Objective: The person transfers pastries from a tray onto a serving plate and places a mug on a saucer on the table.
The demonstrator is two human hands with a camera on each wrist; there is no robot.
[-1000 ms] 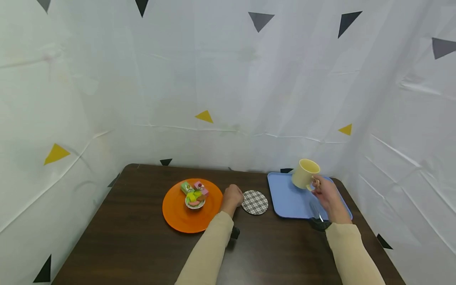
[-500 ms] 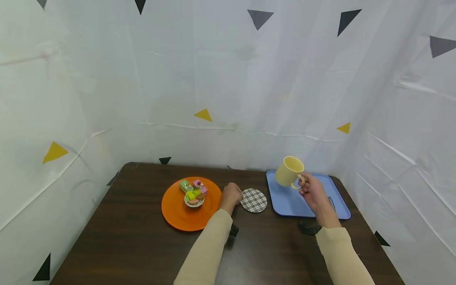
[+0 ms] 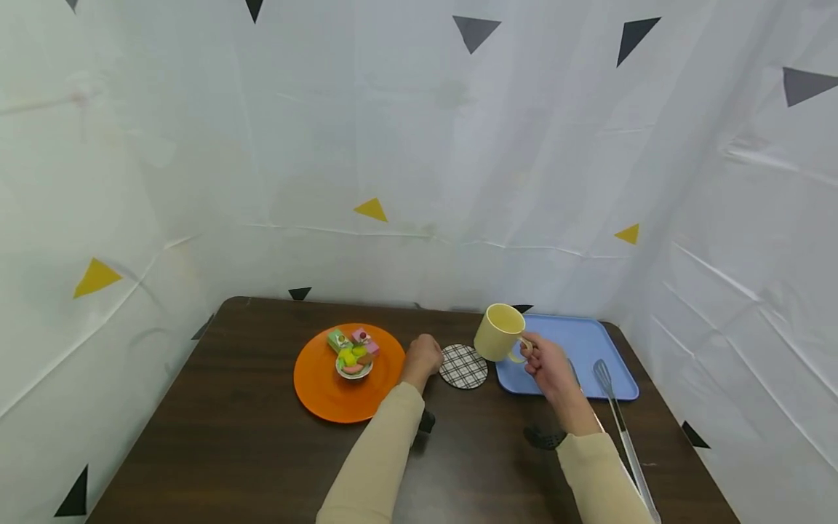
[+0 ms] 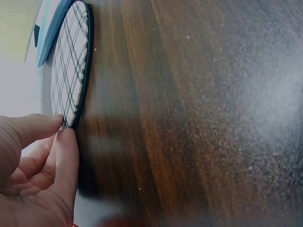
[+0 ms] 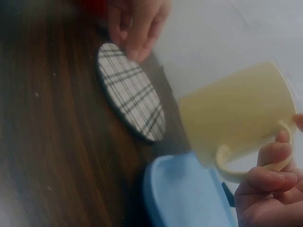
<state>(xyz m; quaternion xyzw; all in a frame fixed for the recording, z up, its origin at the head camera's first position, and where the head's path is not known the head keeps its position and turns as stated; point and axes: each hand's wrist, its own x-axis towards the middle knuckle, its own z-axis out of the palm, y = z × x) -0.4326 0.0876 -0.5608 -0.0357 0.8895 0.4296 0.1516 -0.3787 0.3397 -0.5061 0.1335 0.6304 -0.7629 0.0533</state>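
A pale yellow mug is gripped by its handle in my right hand. In the head view the mug appears tilted, between the coaster and the blue tray's left side. The right wrist view shows the mug raised above the table, fingers curled through its handle. A round white coaster with a dark plaid pattern lies on the table. My left hand pinches its left edge; in the left wrist view the thumb and forefinger meet on the rim of the coaster.
A blue tray lies at the right. A whisk with a long handle extends from it towards the front; my right arm partly hides another slim item. An orange plate at the left bears a small bowl of toy food.
My right hand has carried the mug leftward from over the tray towards the coaster. The whisk has come into fuller view. My left hand stays at the coaster.
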